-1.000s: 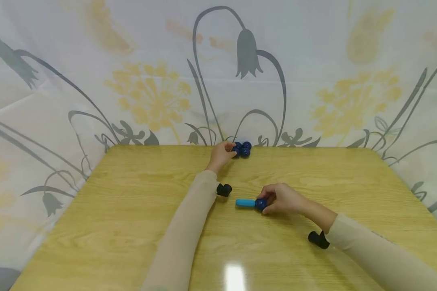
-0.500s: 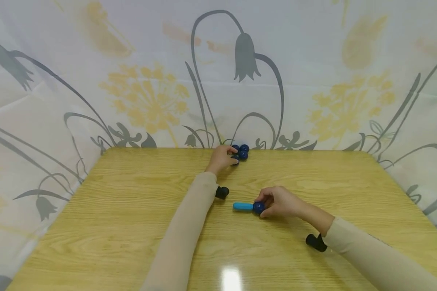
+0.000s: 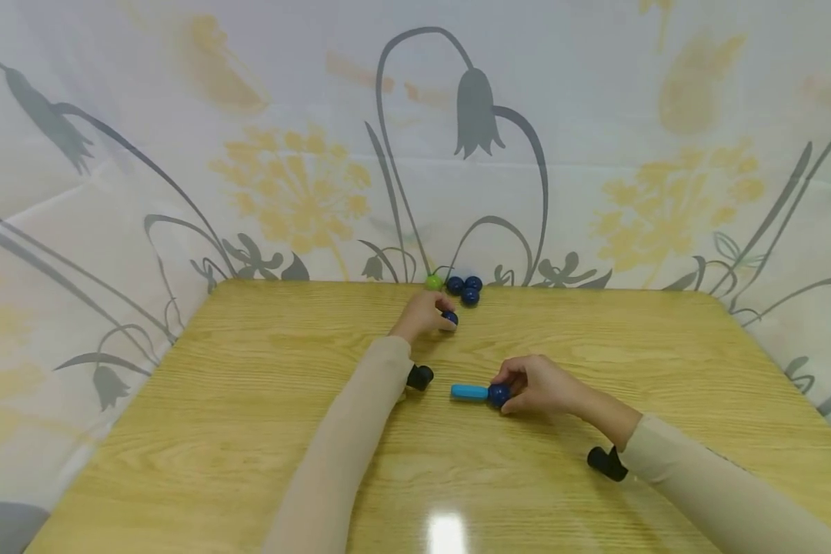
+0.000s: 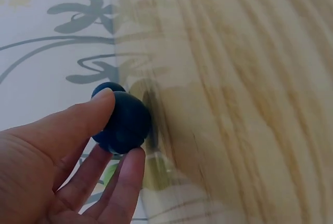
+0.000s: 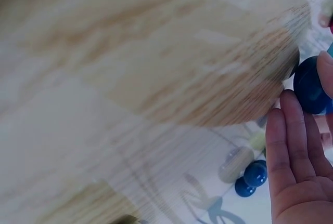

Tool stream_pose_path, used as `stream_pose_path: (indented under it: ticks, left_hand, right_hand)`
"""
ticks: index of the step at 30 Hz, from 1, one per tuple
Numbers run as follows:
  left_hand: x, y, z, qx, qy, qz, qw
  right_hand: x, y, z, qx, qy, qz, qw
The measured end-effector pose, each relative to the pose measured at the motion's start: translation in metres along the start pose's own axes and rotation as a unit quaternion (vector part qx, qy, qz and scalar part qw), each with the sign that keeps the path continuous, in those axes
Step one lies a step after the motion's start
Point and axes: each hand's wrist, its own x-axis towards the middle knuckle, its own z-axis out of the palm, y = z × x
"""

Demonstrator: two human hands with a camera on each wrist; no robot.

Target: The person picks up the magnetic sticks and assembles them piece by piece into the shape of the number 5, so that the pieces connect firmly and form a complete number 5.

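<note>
My left hand (image 3: 425, 314) pinches a dark blue ball (image 3: 449, 320) in front of the group at the back of the table. In the left wrist view the thumb and fingertips lie on opposite sides of this ball (image 4: 126, 122). Nearer the table's middle, my right hand (image 3: 536, 385) grips another dark blue ball (image 3: 498, 395). A light blue stick (image 3: 468, 392) is joined to that ball and points left. Thumb and fingers also hold the ball (image 5: 310, 84) at the edge of the right wrist view.
Three dark blue balls (image 3: 470, 296) sit together at the table's (image 3: 263, 400) back edge. A green ball (image 3: 433, 282) is left of them. Behind rises a flower-patterned cloth (image 3: 582, 100). Black wrist cameras (image 3: 421, 377) stick out from both sleeves.
My left hand has drawn one dark blue ball away from the group, toward me. The green ball behind it has come into sight. The right hand stays with its ball and stick.
</note>
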Motion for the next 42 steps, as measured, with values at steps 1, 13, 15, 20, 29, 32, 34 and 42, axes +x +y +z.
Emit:
stream_pose_path:
  ticks: [1, 13, 15, 20, 29, 32, 34, 42]
  left_hand:
    - [-0.001, 0.000, -0.001, 0.001, -0.003, 0.002, 1.0000]
    - [-0.032, -0.004, -0.010, -0.066, -0.009, 0.031, 0.9973]
    - [-0.036, -0.003, -0.011, -0.065, -0.013, 0.038, 0.9971]
    - [-0.048, -0.002, -0.013, -0.072, -0.029, 0.030, 0.9965]
    - [-0.068, -0.005, -0.015, -0.077, -0.067, 0.027, 0.9944]
    - [-0.075, -0.005, -0.017, -0.070, -0.087, 0.031, 0.9932]
    - [-0.080, -0.005, -0.018, -0.065, -0.100, 0.027, 0.9925]
    - [-0.091, -0.005, -0.015, -0.041, -0.155, 0.030, 0.9866]
  right_hand:
    - [0.000, 0.000, 0.000, -0.001, 0.000, -0.001, 1.0000]
    - [0.001, -0.003, -0.003, -0.001, 0.000, 0.004, 1.0000]
    - [0.001, -0.003, -0.004, -0.004, 0.003, 0.003, 1.0000]
    - [0.002, -0.003, -0.004, 0.002, 0.000, -0.002, 1.0000]
    - [0.004, -0.005, -0.002, 0.005, 0.002, -0.005, 1.0000]
    - [0.004, -0.005, -0.002, 0.006, 0.000, -0.002, 1.0000]
    - [0.005, -0.005, -0.001, 0.007, 0.000, 0.000, 1.0000]
    - [0.004, -0.004, -0.002, 0.011, 0.002, -0.004, 0.9999]
